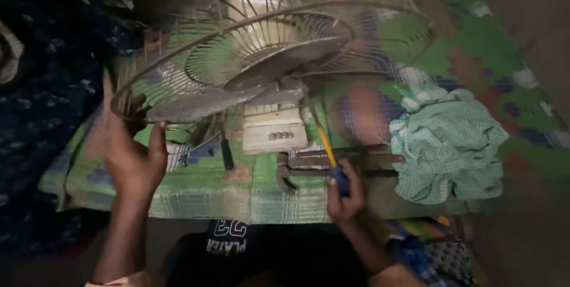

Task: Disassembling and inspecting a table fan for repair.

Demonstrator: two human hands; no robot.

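Observation:
A dusty table fan lies on a green patterned cloth (475, 43). Its wire cage (178, 64) faces up and its grey blades (237, 94) show through the wires. My left hand (130, 153) grips the cage's near left rim. My right hand (344, 195) holds a screwdriver (328, 155) with a yellow shaft and blue handle, its tip pointing up toward the fan's hub. The beige fan body (274, 132) with a row of buttons sits below the blades.
Pliers (320, 165) lie on the cloth right by my right hand. A crumpled green checked rag (451, 144) sits to the right. A dark small tool (227, 155) lies near the fan base. Dark fabric (41, 85) fills the left side.

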